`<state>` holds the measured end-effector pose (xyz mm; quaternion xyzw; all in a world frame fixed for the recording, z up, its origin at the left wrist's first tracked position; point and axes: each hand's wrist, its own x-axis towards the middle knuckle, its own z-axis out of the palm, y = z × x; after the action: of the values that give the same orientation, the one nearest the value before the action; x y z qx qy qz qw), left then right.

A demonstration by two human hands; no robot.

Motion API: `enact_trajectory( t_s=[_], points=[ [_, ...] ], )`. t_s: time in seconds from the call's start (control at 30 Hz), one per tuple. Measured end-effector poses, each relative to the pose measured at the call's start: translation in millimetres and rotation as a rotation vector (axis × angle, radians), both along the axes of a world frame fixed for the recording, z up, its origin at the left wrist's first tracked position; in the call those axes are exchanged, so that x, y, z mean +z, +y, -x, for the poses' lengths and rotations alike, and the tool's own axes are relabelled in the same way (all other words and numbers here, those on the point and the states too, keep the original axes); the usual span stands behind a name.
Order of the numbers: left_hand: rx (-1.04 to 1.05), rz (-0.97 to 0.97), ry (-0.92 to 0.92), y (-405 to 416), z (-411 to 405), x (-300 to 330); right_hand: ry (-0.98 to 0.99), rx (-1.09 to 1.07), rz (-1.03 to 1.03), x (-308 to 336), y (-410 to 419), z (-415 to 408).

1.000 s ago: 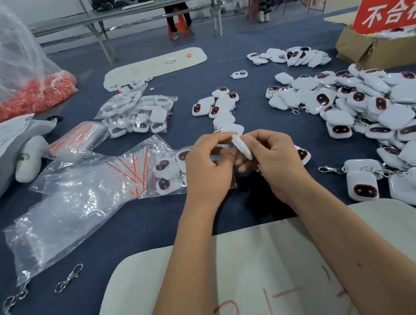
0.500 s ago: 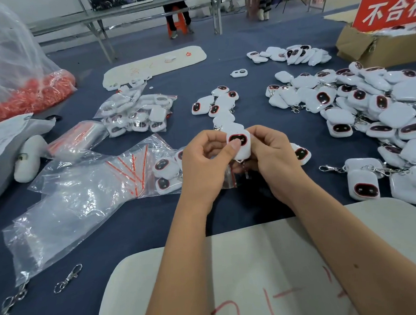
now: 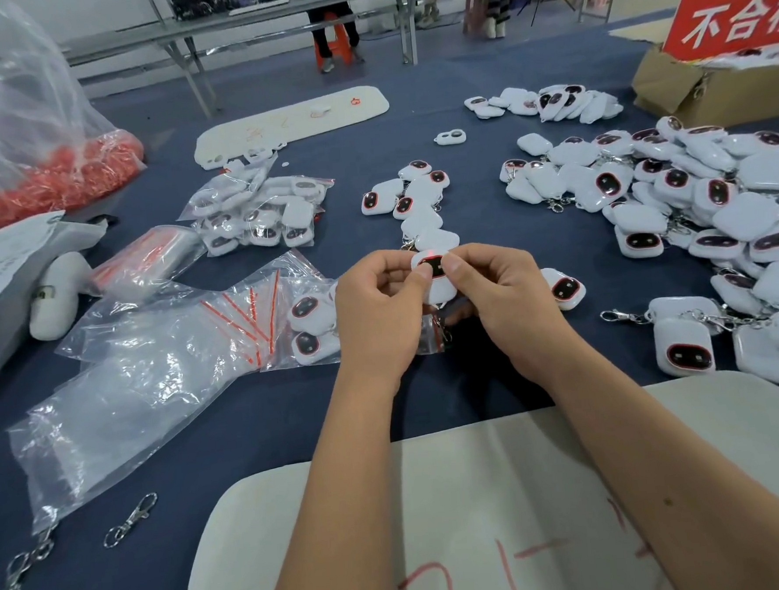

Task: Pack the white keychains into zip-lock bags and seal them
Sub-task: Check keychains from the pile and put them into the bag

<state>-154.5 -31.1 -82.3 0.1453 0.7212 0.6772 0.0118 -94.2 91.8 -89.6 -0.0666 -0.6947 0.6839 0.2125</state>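
Observation:
My left hand and my right hand both pinch one white keychain above the blue table, its dark oval face turned up toward me. Its metal clasp hangs below, next to the red-striped corner of a small zip-lock bag under my left hand. A pile of clear zip-lock bags lies to the left, with two keychains inside one bag. Loose keychains lie in a row ahead and in a big heap on the right.
A filled bag of keychains lies at the upper left. A large clear sack of red parts stands far left, a cardboard box with a red sign far right. Loose metal clasps lie near a white foam board.
The keychain was edge-on between my fingers a second ago; it has turned face up, and both thumbs now lie over its upper face.

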Motion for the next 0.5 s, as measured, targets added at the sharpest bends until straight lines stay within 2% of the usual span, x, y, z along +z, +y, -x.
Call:
enact_trajectory(
  t_s=[0.5],
  points=[
    [0.016,-0.021,0.004,1.6,-3.0,1.1,-0.006,-0.025,0.005,-1.9,1.2,1.9]
  ],
)
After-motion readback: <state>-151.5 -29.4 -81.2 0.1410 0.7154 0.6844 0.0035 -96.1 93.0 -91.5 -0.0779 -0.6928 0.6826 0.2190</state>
